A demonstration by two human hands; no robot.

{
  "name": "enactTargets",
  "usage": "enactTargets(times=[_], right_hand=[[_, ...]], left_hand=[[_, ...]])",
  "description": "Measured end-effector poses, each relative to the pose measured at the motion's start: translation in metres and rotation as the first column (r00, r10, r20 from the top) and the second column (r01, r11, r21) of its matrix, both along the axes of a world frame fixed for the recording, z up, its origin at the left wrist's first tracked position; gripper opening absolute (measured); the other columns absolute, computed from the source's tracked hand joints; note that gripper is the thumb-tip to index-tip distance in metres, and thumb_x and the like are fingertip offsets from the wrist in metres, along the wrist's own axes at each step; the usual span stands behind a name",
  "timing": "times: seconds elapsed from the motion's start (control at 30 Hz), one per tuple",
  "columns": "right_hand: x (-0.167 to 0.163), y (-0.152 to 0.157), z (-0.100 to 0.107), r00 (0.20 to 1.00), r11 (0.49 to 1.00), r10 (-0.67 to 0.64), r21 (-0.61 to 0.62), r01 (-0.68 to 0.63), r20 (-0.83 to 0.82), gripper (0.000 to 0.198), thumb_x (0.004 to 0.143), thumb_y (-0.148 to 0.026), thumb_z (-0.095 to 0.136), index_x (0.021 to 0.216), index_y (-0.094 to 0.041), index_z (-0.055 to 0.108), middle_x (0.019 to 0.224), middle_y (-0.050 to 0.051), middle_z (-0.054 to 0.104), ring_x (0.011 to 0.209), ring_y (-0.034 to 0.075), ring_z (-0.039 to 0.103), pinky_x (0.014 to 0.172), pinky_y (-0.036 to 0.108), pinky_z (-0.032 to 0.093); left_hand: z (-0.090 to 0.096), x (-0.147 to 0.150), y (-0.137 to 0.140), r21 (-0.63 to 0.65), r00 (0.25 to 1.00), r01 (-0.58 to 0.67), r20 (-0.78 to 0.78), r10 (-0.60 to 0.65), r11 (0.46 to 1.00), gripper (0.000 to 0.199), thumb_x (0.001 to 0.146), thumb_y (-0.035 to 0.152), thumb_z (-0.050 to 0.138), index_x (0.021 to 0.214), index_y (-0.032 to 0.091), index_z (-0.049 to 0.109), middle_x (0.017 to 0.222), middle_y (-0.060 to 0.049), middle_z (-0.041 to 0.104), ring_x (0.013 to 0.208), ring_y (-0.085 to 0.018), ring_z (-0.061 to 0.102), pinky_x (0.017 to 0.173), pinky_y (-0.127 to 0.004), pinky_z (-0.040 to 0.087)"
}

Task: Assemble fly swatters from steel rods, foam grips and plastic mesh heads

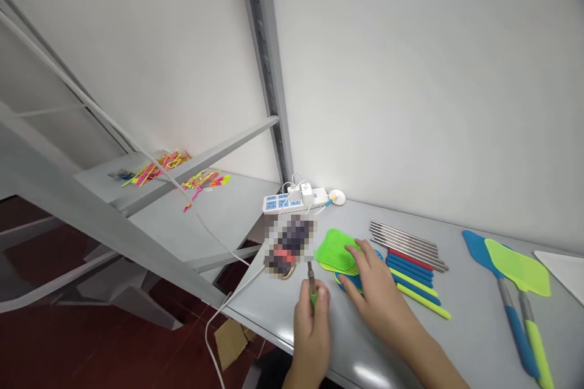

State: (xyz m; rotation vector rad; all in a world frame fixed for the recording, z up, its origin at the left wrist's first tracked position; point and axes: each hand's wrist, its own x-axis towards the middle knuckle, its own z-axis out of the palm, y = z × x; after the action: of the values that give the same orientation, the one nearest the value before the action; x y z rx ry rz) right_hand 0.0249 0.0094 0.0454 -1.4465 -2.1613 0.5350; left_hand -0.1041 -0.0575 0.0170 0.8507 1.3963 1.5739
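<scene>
My left hand (312, 322) is closed around a fly swatter handle (312, 295) with a green grip; its metal rod points up and away from me. My right hand (371, 282) has its fingers on a green mesh fly swatter head (338, 250), with the thumb by its near edge. The narrow end of this head is close to the rod's tip; whether they touch I cannot make out. Beneath it lie a yellow-green and a blue swatter head (353, 281), partly hidden by my right hand.
Metal rods (406, 244) and several coloured grips (413, 273) lie right of my hands. Two whole swatters (517, 264) rest farther right, beside a white sheet (563, 273). Behind are a power strip (274, 203) and a pixelated item (292, 246). A shelf post (269, 67) and cable (207, 328) are leftward.
</scene>
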Motion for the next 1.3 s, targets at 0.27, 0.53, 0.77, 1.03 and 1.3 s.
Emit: enactTargets(times=[0.27, 0.53, 0.77, 1.03, 1.3], right_hand=[[-0.045, 0.059, -0.005, 0.873, 0.999, 0.043, -0.050, -0.021, 0.487, 0.089, 0.082, -0.052, 0.062, 0.152, -0.007, 0.029, 0.154, 0.027, 0.030, 0.145, 0.042, 0.020, 0.113, 0.063, 0.013], [-0.040, 0.075, -0.007, 0.869, 0.997, 0.079, -0.038, -0.070, 0.488, 0.089, 0.079, -0.052, 0.066, 0.149, -0.009, 0.033, 0.133, 0.024, 0.055, 0.129, 0.039, 0.044, 0.110, 0.069, 0.011], [-0.030, 0.083, -0.001, 0.896, 0.996, 0.031, 0.063, -0.066, 0.442, 0.076, 0.078, -0.031, 0.071, 0.145, -0.013, 0.039, 0.112, 0.015, 0.065, 0.108, 0.033, 0.058, 0.110, 0.070, 0.011], [-0.033, 0.079, -0.007, 0.911, 0.997, 0.053, 0.025, -0.069, 0.409, 0.090, 0.073, -0.058, 0.069, 0.144, -0.009, 0.041, 0.130, 0.024, 0.057, 0.129, 0.040, 0.044, 0.110, 0.071, 0.008], [-0.034, 0.078, -0.012, 0.925, 0.994, 0.077, 0.041, -0.099, 0.372, 0.087, 0.074, -0.055, 0.069, 0.144, -0.012, 0.041, 0.132, 0.022, 0.058, 0.126, 0.037, 0.048, 0.111, 0.071, 0.005]], left_hand=[[-0.005, -0.039, 0.003, -0.146, 0.951, 0.197, -0.212, -0.225, 0.969, 0.041, 0.093, 0.057, 0.047, 0.076, 0.020, 0.049, 0.068, 0.003, 0.044, 0.064, -0.013, 0.041, 0.060, -0.022, 0.035], [-0.004, -0.035, 0.004, -0.206, 0.900, 0.247, -0.313, -0.303, 0.947, 0.041, 0.097, 0.054, 0.040, 0.074, 0.020, 0.044, 0.066, 0.004, 0.039, 0.064, -0.013, 0.037, 0.060, -0.024, 0.029], [0.000, -0.032, 0.009, -0.227, 0.930, 0.216, -0.247, -0.271, 0.950, 0.044, 0.093, 0.057, 0.046, 0.069, 0.021, 0.038, 0.064, 0.004, 0.037, 0.063, -0.013, 0.036, 0.059, -0.024, 0.028], [0.001, -0.029, 0.018, -0.258, 0.927, 0.167, -0.289, -0.240, 0.952, 0.044, 0.092, 0.058, 0.047, 0.071, 0.020, 0.046, 0.064, 0.003, 0.043, 0.063, -0.014, 0.039, 0.060, -0.024, 0.030], [-0.003, -0.029, 0.021, -0.280, 0.919, 0.160, -0.307, -0.246, 0.947, 0.049, 0.090, 0.065, 0.046, 0.069, 0.020, 0.043, 0.062, 0.004, 0.041, 0.063, -0.014, 0.038, 0.059, -0.023, 0.030]])
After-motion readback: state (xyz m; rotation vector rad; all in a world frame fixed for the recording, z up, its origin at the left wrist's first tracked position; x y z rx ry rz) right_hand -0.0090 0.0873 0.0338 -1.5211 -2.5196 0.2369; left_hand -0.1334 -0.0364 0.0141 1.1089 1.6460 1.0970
